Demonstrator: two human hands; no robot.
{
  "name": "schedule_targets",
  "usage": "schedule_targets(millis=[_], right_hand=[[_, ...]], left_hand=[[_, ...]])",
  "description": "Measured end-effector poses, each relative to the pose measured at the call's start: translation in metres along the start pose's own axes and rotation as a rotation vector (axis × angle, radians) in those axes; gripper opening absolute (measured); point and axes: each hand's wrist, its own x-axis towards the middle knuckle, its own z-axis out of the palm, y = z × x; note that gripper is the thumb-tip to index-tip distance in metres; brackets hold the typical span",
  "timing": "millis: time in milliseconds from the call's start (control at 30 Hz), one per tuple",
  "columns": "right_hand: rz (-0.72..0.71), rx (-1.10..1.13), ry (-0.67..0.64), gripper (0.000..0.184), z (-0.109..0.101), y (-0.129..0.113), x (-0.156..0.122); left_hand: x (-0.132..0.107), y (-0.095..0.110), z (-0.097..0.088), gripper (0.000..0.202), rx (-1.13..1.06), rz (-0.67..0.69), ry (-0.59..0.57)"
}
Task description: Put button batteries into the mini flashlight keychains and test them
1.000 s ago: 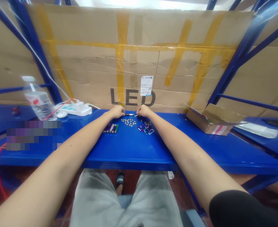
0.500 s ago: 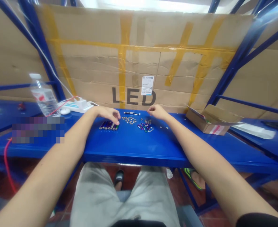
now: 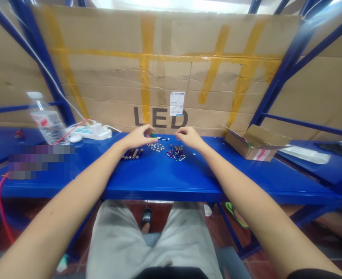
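Note:
My left hand [image 3: 140, 136] is raised over the blue table, thumb and fingers closed on a green tube [image 3: 152, 135] that is mostly hidden by them. Below it lies a row of dark purple and silver metal tubes [image 3: 133, 154]. My right hand [image 3: 188, 135] hovers to the right with its fingertips pinched together; whatever they hold is too small to make out. Between the hands are several small round metal pieces [image 3: 158, 147], a pile of coloured carabiners [image 3: 175, 155] with small metal parts, and a thin black-and-silver pen-like tool [image 3: 162, 138] lying behind.
On the left stand a tilted water bottle [image 3: 47, 120] and a white power strip [image 3: 93, 131] with cables. An open cardboard box [image 3: 256, 143] sits on the right. A large cardboard sheet [image 3: 115, 85] marked LED closes off the back of the blue table [image 3: 165, 180].
My left hand has lifted the green tube from the right end of the row and brought it up and toward the middle. My right hand stays pinched, nearly in place.

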Motion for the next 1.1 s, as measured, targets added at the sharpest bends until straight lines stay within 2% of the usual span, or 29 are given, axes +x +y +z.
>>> schedule_targets(millis=[33, 100, 167, 267, 333, 433, 500, 600, 733, 833, 1100], right_hand=[[0.033, 0.084, -0.019, 0.013, 0.003, -0.005, -0.002], [0.1, 0.238, -0.1, 0.014, 0.009, -0.016, -0.007], [0.069, 0.329, -0.218, 0.017, 0.014, -0.025, -0.013], [-0.002, 0.31, -0.271, 0.016, 0.018, -0.031, -0.018], [0.011, 0.3, -0.254, 0.012, 0.019, -0.027, -0.018], [0.077, 0.31, -0.189, 0.004, 0.019, -0.016, -0.012], [0.112, 0.277, -0.127, 0.011, 0.02, -0.008, -0.008], [0.09, 0.19, -0.083, 0.014, 0.023, 0.003, -0.004], [-0.012, 0.031, -0.087, 0.008, 0.026, 0.006, -0.004], [-0.071, -0.01, -0.094, 0.006, 0.025, 0.003, -0.005], [-0.119, 0.038, -0.132, 0.009, 0.025, 0.0, -0.008]], left_hand=[[-0.001, 0.007, 0.006, 0.049, 0.018, 0.06, 0.094], [-0.002, 0.021, 0.019, 0.05, 0.054, 0.181, 0.151], [-0.003, 0.033, 0.03, 0.049, 0.083, 0.277, 0.163], [-0.002, 0.041, 0.041, 0.058, 0.094, 0.357, 0.142], [0.0, 0.037, 0.043, 0.058, 0.076, 0.33, 0.14], [0.002, 0.019, 0.04, 0.022, 0.094, 0.221, 0.116], [0.002, 0.006, 0.036, 0.014, 0.164, 0.228, 0.023], [0.001, -0.007, 0.035, 0.014, 0.245, 0.24, -0.088], [0.001, -0.007, 0.04, 0.015, 0.265, 0.285, -0.157], [0.003, -0.006, 0.044, 0.015, 0.255, 0.3, -0.181], [0.003, -0.009, 0.044, 0.011, 0.172, 0.227, -0.184]])
